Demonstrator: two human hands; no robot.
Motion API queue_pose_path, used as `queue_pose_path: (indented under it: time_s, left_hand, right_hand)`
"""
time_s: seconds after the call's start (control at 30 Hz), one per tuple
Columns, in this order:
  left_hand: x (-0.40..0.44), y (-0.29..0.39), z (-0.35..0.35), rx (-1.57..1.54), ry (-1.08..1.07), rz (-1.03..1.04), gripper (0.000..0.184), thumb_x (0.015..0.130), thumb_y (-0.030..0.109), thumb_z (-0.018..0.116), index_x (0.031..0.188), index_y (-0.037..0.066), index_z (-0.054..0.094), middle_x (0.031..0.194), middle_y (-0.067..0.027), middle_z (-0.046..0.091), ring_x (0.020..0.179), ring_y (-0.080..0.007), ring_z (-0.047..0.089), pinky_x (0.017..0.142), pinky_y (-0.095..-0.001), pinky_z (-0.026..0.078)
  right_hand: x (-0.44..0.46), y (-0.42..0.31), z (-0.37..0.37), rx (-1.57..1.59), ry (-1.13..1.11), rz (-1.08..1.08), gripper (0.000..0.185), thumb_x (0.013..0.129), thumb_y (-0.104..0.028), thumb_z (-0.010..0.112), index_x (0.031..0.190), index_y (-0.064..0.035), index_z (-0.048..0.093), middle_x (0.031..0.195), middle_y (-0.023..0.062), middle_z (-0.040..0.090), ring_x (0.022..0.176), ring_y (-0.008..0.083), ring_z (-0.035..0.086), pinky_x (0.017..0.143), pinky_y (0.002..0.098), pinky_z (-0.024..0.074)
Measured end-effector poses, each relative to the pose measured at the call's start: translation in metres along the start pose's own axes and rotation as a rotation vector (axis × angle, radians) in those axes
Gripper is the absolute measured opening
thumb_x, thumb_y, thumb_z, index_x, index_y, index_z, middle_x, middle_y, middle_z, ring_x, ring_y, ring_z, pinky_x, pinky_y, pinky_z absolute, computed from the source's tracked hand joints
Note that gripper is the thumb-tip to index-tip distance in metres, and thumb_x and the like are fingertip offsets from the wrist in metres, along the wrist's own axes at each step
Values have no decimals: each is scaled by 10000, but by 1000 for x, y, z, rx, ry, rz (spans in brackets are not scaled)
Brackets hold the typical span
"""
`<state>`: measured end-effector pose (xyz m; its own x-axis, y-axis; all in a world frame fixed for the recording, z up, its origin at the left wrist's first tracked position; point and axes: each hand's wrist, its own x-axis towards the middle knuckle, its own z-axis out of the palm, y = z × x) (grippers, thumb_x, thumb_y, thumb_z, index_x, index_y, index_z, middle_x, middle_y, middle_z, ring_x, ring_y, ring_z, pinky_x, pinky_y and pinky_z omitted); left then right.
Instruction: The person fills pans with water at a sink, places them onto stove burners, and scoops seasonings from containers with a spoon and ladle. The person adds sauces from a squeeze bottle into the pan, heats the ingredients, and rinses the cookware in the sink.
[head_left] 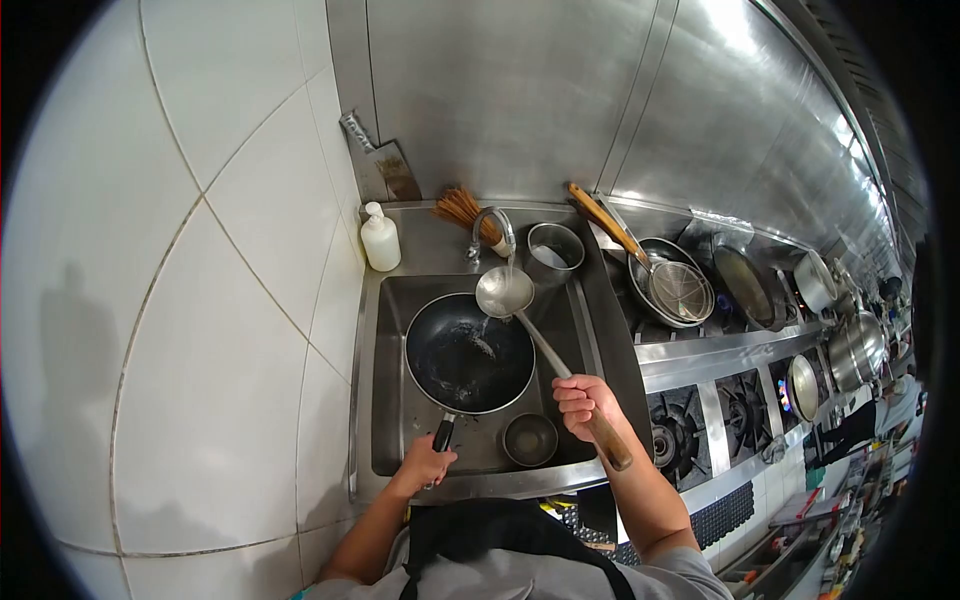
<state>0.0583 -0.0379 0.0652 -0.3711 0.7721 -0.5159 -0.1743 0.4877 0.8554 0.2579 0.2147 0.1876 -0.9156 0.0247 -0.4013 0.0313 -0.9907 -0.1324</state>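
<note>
My left hand is closed around the black handle of a dark wok, which rests in the sink with some water in it. A long-handled ladle is gripped in my right hand, its wooden handle end sticking out below my fist. The ladle's bowl sits under the running faucet, over the wok's upper right rim, and water spills from it into the wok. A small metal bowl lies on the bottom of the sink, to the right of the wok's handle.
A white pump bottle, a bamboo brush and a metal pot stand behind the sink. On the right, a stove carries pans and a strainer; a flame shows beneath one pan. A person is farther right.
</note>
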Motion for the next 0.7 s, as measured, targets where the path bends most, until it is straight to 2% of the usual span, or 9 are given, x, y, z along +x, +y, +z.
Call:
queue_pose_path:
  time_s: [0.07,0.27,0.6,0.7]
  left_hand:
    - [0,-6,-1,-20,-18,31,142,809,61,645,780,15,514,519,-40,512,388,-121,490,365,-293,363]
    - [1,-23,-1,-49,-81,46,155,803,72,653,771,11,514,526,-38,507,391,-122,491,364,-293,360]
    - [7,-12,4,-172,-107,22,153,796,55,661,812,21,512,546,-29,501,391,-111,476,360,-278,371]
    - [5,1,4,-211,-118,30,155,794,53,660,821,21,511,549,-29,506,390,-108,475,354,-274,372]
  right_hand:
    - [3,-1,2,145,-77,48,249,951,-93,415,703,-114,419,534,-59,360,377,53,392,377,211,409]
    - [13,-8,15,275,-119,79,293,952,-117,397,659,-104,397,535,-48,384,424,64,448,454,230,472]
    - [10,-12,37,295,-132,48,280,946,-110,394,668,-90,407,541,-44,404,428,66,452,452,231,466]
    - [7,-12,43,301,-210,14,237,958,-100,352,729,-70,404,562,-25,414,435,82,477,450,233,469]
